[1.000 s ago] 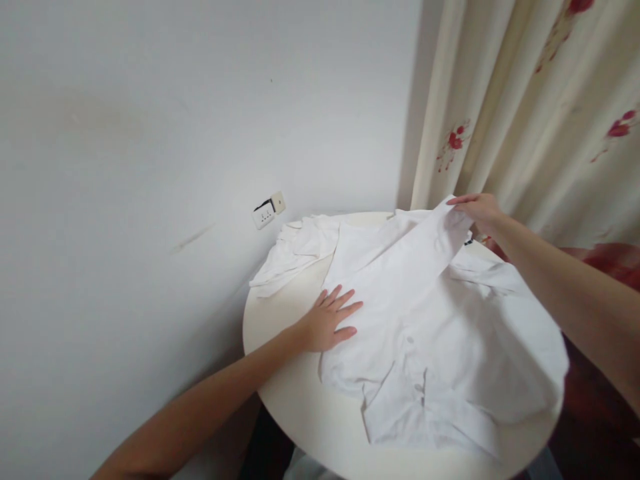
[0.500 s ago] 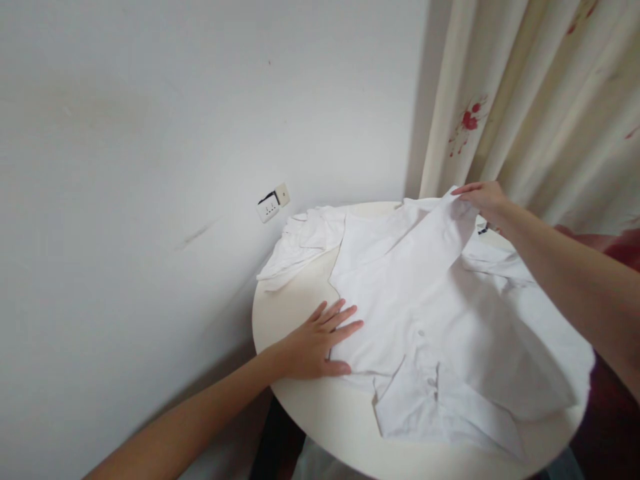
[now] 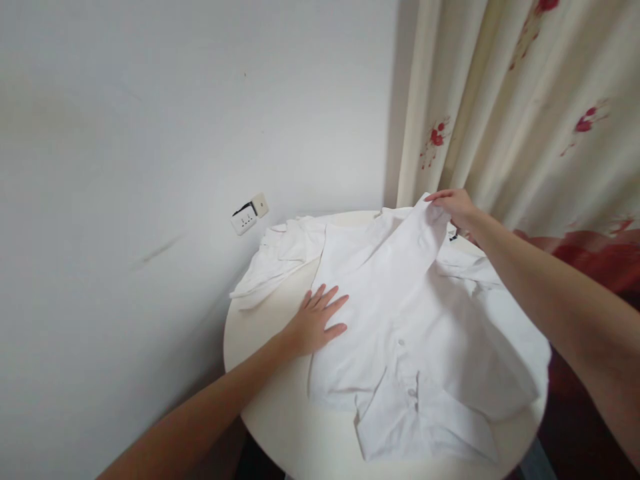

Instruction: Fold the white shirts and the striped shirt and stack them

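A white buttoned shirt lies spread over a round white table, its collar toward the near edge and two buttons showing. My left hand rests flat on the shirt's left side, fingers spread. At the far right, my right hand pinches a raised edge of the shirt between thumb and fingers, lifting that part off the table. Shadow falls on the cloth beneath the lifted part. More white cloth lies under my right forearm; whether it belongs to the same shirt I cannot tell.
Another crumpled white garment lies at the table's far left edge. Behind it, a wall socket sits on the white wall. A cream curtain with red flowers hangs at the right, close behind my right hand.
My left hand has slid a little away from me along the shirt's left side. My right hand still holds the raised edge. The whole view has shifted to the right.
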A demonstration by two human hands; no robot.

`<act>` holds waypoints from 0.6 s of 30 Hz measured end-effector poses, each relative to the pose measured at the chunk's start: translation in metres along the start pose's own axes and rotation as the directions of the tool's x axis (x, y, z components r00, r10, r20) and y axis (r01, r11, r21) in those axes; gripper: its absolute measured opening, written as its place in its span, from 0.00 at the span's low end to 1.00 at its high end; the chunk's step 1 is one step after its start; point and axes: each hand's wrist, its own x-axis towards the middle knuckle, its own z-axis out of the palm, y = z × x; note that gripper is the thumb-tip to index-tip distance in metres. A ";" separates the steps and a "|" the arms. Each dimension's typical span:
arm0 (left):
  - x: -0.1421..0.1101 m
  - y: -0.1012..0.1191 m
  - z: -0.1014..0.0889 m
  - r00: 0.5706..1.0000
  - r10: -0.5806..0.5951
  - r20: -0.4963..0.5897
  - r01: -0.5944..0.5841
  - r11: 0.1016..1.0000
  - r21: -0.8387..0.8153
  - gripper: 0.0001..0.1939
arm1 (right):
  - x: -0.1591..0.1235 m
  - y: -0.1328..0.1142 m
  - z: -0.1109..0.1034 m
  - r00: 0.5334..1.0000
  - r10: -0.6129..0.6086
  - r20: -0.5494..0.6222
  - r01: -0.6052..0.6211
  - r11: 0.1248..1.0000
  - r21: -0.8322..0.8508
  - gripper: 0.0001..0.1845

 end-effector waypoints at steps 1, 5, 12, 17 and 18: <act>0.000 -0.001 0.004 1.000 -0.009 0.013 0.009 1.000 0.021 0.32 | 0.001 0.002 -0.001 1.000 -0.009 0.006 0.009 1.000 0.006 0.14; -0.008 -0.003 0.007 0.999 -0.041 0.013 0.040 0.997 0.065 0.31 | 0.001 0.016 0.001 0.999 -0.026 -0.022 0.024 0.997 -0.071 0.17; -0.013 0.001 0.003 0.995 -0.094 0.016 0.092 0.990 0.103 0.31 | 0.000 0.044 0.004 0.996 -0.075 -0.043 0.063 0.971 -0.231 0.20; -0.013 -0.002 0.007 0.997 -0.082 -0.007 0.082 0.991 0.109 0.30 | -0.006 0.053 -0.027 0.987 -0.104 -0.123 0.057 0.939 -0.338 0.19; -0.013 -0.003 0.008 0.997 -0.076 -0.015 0.077 0.991 0.109 0.30 | -0.010 0.055 -0.034 0.985 -0.128 -0.119 0.072 0.919 -0.388 0.19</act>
